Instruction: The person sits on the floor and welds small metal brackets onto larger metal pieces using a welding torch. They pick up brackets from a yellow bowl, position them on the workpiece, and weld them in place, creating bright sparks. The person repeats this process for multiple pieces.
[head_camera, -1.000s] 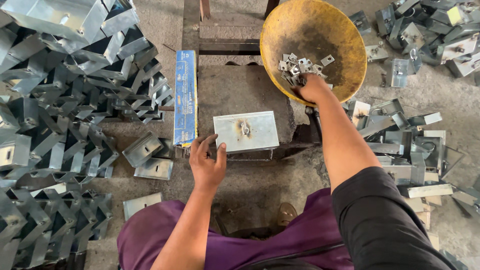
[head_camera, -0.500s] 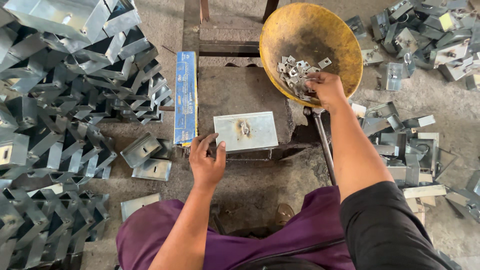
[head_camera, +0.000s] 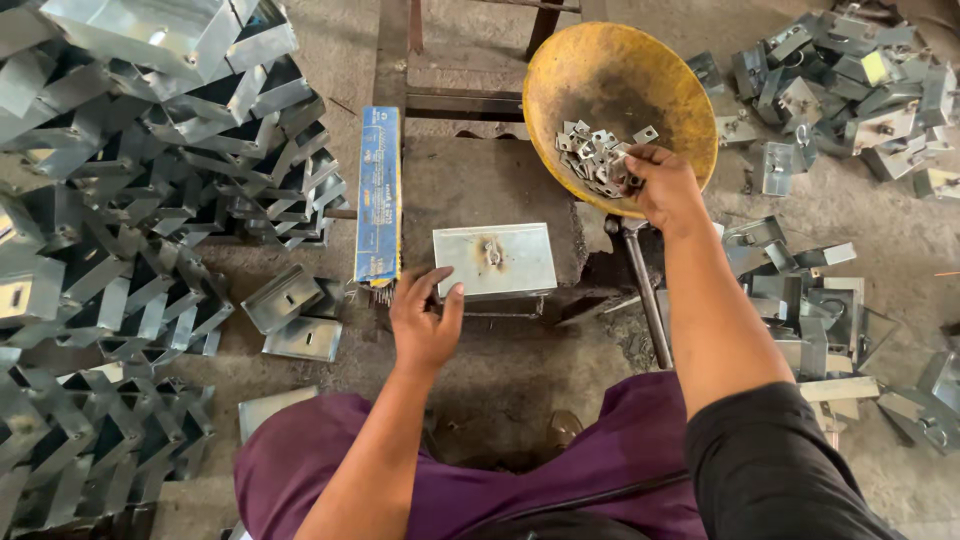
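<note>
Meanwhile, I am steadying the grey metal plate (head_camera: 495, 260) at twelve o'clock with my left hand (head_camera: 425, 325), fingers apart, while my right hand (head_camera: 662, 187) is closing its fingers on small clips (head_camera: 592, 160) in the yellow pan (head_camera: 620, 70), none fitted yet.

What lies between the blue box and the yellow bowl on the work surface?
In the head view, a flat grey metal plate lies between the blue box and the yellow bowl. The left hand touches the plate's near-left corner.

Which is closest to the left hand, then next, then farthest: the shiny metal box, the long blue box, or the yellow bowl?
From the left hand:
1. Shiny metal box, touching its fingertips, just ahead.
2. Long blue box, up on its left side.
3. Yellow bowl, far up to the right.
</note>
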